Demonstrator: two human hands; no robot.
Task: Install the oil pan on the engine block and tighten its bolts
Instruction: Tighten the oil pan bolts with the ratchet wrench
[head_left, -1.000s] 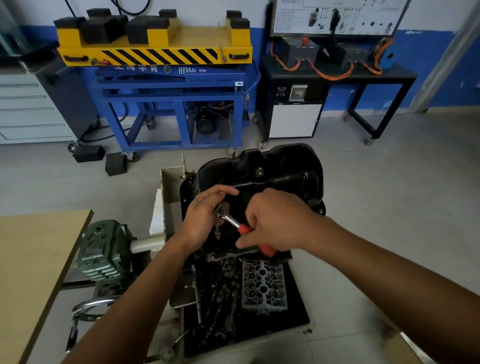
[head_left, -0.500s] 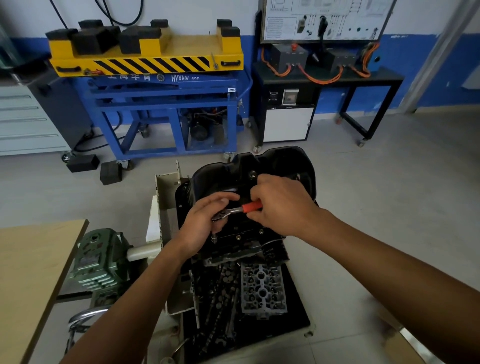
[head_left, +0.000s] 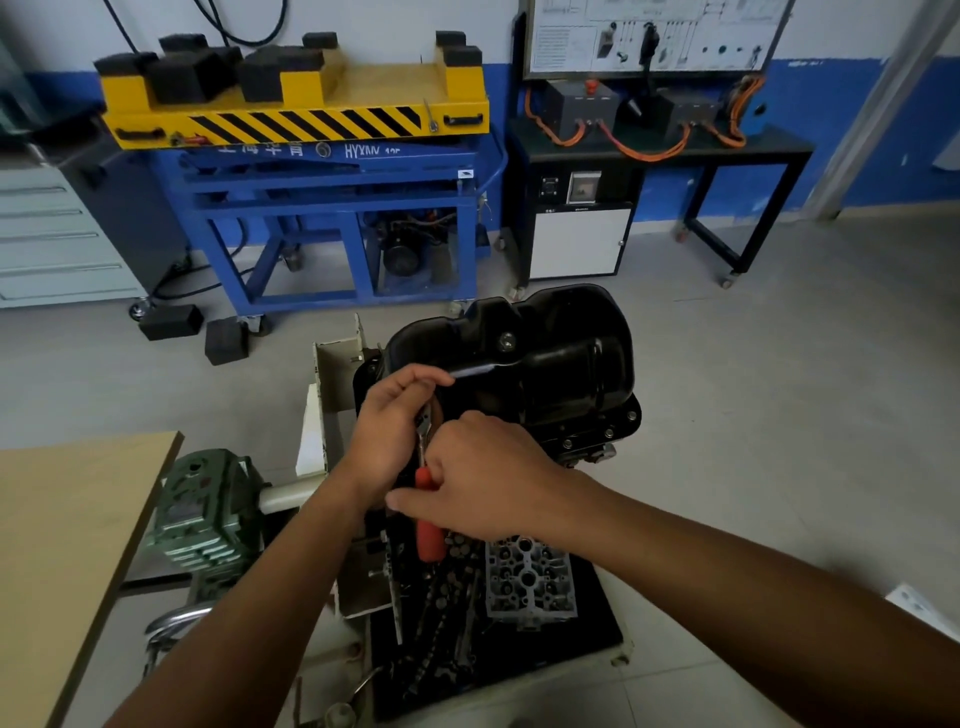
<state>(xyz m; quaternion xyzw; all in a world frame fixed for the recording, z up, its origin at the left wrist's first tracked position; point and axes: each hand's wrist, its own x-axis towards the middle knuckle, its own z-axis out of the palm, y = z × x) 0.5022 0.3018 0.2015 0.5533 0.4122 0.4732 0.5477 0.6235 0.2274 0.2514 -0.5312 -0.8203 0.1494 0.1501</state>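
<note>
Straight ahead, beyond a black tray (head_left: 597, 613) of loose engine parts, the glossy black moulded-metal oil pan (head_left: 561, 358) sits dome-up; the right grip (head_left: 483, 483) is closed round the red-handled steel ratchet wrench (head_left: 428, 535), whose head meets the pan's near flange, and the left grip (head_left: 387, 436) curls over that head

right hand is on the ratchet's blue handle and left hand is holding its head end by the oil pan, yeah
One thing is off: the handle is red, not blue. The head view shows the right hand gripping the red handle of the ratchet, while the left hand holds its head end by the oil pan.
</note>
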